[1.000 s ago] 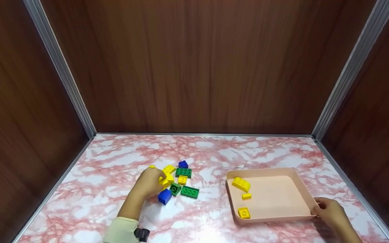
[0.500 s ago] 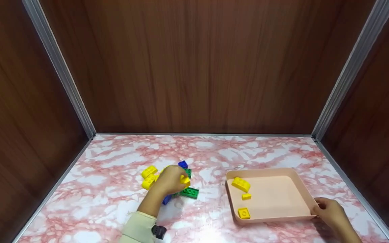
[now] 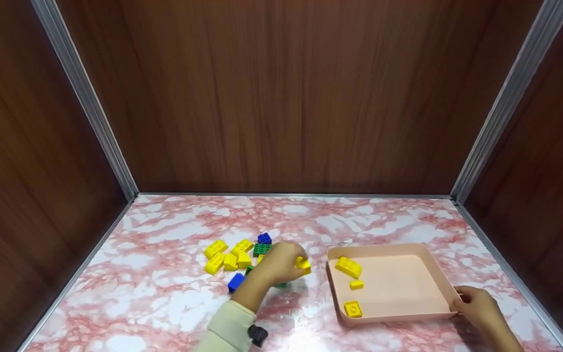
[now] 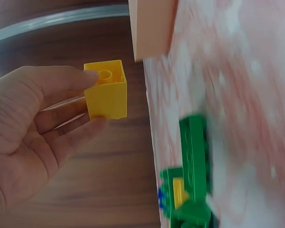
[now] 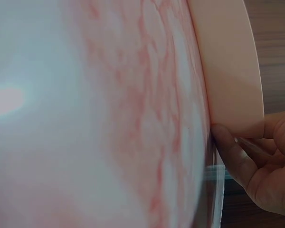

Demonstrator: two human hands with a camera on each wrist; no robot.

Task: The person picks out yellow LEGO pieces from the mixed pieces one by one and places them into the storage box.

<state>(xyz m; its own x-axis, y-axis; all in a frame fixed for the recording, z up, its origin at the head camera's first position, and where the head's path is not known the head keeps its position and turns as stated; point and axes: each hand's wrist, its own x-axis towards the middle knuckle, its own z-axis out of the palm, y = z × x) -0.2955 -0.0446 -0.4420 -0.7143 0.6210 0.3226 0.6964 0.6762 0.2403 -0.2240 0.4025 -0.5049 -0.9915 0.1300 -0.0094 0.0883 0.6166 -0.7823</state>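
Observation:
My left hand [image 3: 281, 263] pinches a yellow building block [image 4: 108, 99] between thumb and fingers, its hollow underside showing in the left wrist view. In the head view that hand is above the table, between the block pile and a peach tray [image 3: 408, 286]. At the tray's near right corner my right hand [image 3: 479, 308] grips the wall, with thumb and fingers on either side of it [image 5: 235, 95]. Inside the tray, along its left side, lie a curved yellow block [image 3: 349, 267], a small yellow piece [image 3: 357, 284] and a square yellow block [image 3: 353, 309].
Left of the tray are several yellow blocks [image 3: 215, 263], blue blocks [image 3: 236, 283] and green blocks [image 3: 262, 250], some hidden by my left hand and forearm. The marbled table [image 3: 164, 303] is enclosed by brown wood-grain panels [image 3: 291, 98] with metal edging.
My left hand has come away from the pile toward the right, carrying the yellow block nearer the tray. The right hand and tray have stayed put.

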